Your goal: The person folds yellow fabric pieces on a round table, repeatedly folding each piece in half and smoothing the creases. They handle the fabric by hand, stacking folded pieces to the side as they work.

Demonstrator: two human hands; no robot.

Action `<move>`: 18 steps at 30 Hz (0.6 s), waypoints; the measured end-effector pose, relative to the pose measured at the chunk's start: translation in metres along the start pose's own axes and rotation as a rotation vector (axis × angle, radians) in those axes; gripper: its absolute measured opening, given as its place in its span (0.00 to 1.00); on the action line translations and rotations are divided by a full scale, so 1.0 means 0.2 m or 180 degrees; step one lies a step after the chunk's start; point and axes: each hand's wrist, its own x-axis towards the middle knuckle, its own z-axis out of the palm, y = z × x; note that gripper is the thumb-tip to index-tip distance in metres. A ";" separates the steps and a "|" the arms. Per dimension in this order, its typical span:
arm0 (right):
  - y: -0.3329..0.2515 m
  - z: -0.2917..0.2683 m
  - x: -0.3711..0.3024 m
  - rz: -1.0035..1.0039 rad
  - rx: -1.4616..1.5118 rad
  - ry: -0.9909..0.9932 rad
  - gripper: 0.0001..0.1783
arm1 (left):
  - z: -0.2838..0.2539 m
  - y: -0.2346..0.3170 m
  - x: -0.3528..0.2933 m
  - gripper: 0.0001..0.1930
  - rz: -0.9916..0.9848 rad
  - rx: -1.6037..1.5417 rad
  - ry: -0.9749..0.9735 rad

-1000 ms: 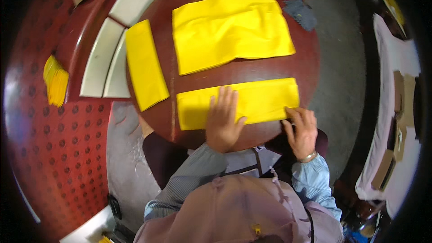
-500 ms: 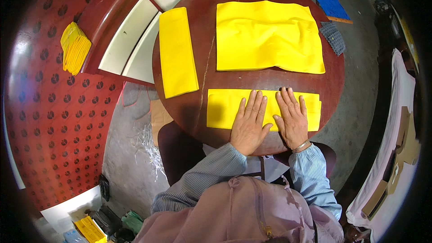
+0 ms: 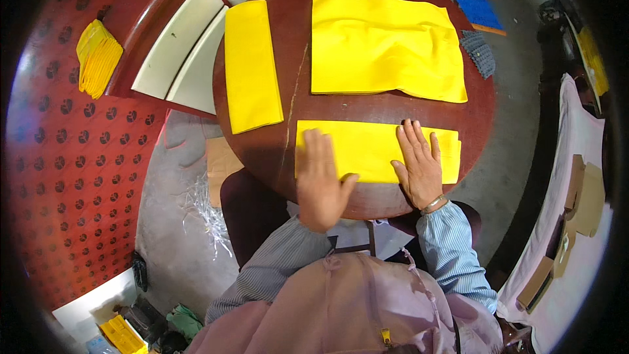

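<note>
A folded yellow sheet, seemingly cloth (image 3: 373, 151), lies lengthwise along the near side of the round dark red table (image 3: 295, 164). My right hand (image 3: 420, 164) rests flat on its right part, fingers stretched out, a bracelet at the wrist. Over its left end is my left hand (image 3: 321, 180), slightly blurred, fingers straight and thumb spread; whether it touches the sheet I cannot tell. Beyond them lies a larger stack of yellow sheets (image 3: 386, 46) with a wrinkled top. To the left, a narrow folded yellow stack (image 3: 253, 65) stands lengthwise away from me.
A grey textured cloth (image 3: 478, 52) hangs at the table's right edge, near a blue mat (image 3: 476, 10) on the floor. Pale curved seats (image 3: 183, 46) adjoin the table's left. A yellow bundle (image 3: 98, 59) lies on the red patterned surface. Cardboard pieces (image 3: 576, 203) sit at far right.
My left hand has slid left along the folded yellow sheet toward its left end. My right hand stays flat on the right part. The whole view has shifted slightly.
</note>
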 end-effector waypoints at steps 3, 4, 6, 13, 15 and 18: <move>0.00 0.00 0.01 -0.0080 0.0016 0.0012 0.43 | 0.13 0.19 0.12 0.46 0.0793 -0.0464 -0.0107; 0.00 0.00 0.01 -0.0089 0.0028 0.0011 0.42 | 0.17 0.23 0.17 0.44 0.0987 -0.0331 -0.0159; 0.00 0.00 0.01 -0.0025 0.0122 -0.0059 0.43 | 0.23 0.25 0.23 0.43 0.0897 -0.0116 -0.0354; 0.04 -0.01 -0.03 0.0105 -0.0009 0.0148 0.42 | 0.16 0.01 0.18 0.46 0.0318 0.0243 0.0016; 0.10 -0.02 -0.03 0.0277 -0.0072 0.0177 0.43 | 0.13 -0.05 0.17 0.47 0.0125 0.0312 -0.0038; 0.24 -0.05 -0.06 0.0560 -0.0306 0.0202 0.42 | 0.11 -0.10 0.16 0.47 0.0434 0.0271 0.0478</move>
